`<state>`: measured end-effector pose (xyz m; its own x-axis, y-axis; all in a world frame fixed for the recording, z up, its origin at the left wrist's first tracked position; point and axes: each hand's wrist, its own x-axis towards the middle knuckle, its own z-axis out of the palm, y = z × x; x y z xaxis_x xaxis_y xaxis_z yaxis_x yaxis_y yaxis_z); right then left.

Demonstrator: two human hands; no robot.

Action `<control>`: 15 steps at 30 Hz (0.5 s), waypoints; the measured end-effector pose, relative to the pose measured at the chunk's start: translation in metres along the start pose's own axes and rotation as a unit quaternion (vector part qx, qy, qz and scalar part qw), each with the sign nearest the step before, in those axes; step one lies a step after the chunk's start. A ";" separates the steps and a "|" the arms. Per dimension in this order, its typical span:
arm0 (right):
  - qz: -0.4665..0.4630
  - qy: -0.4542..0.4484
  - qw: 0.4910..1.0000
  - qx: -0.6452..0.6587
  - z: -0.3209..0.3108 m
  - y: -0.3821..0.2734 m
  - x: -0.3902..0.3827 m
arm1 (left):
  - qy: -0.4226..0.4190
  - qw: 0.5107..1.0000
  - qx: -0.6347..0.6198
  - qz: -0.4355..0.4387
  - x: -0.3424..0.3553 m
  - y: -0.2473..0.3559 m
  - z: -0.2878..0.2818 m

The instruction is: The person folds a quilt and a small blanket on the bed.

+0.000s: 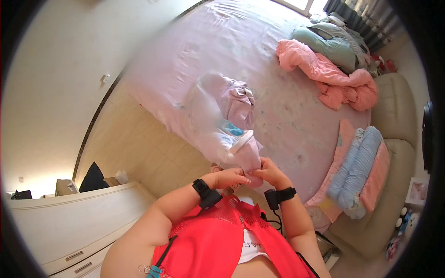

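A pale pink cloth with white and bright blue patches lies bunched on the near side of the bed, and one end of it reaches down to my hands. My left hand is closed on the near edge of this cloth, fingers bent inward. Close beside it on the right, my right hand pinches the same edge between thumb and fingers. Whether the cloth is a garment or a bed cover I cannot tell. Dark devices are strapped to both wrists.
The bed has a pink sheet. On it lie a coral quilt, a grey-green bundle and a rolled light blue quilt. A beige headboard stands at the right. A white cabinet is at the lower left.
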<state>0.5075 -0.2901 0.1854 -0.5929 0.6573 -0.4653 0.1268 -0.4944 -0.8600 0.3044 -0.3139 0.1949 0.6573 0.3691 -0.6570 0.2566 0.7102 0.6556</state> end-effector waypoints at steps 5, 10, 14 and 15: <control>-0.013 -0.018 1.000 -0.008 0.019 -0.015 -0.014 | -0.086 0.993 0.030 0.073 -0.019 -0.019 -0.011; -0.047 -0.032 0.995 -0.081 0.053 -0.048 -0.010 | -0.138 0.966 0.163 0.144 -0.049 0.007 -0.020; -0.035 -0.013 0.988 -0.148 0.073 -0.061 0.013 | -0.124 0.961 0.217 0.122 -0.082 0.027 -0.042; -0.016 -0.001 0.985 -0.172 0.083 -0.070 0.017 | -0.122 0.953 0.248 0.121 -0.096 0.030 -0.052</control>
<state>0.4225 -0.2914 0.2547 -0.6020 0.6686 -0.4365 0.3702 -0.2506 -0.8945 0.2128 -0.2970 0.2581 0.8699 0.2923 -0.3974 0.3400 0.2284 0.9123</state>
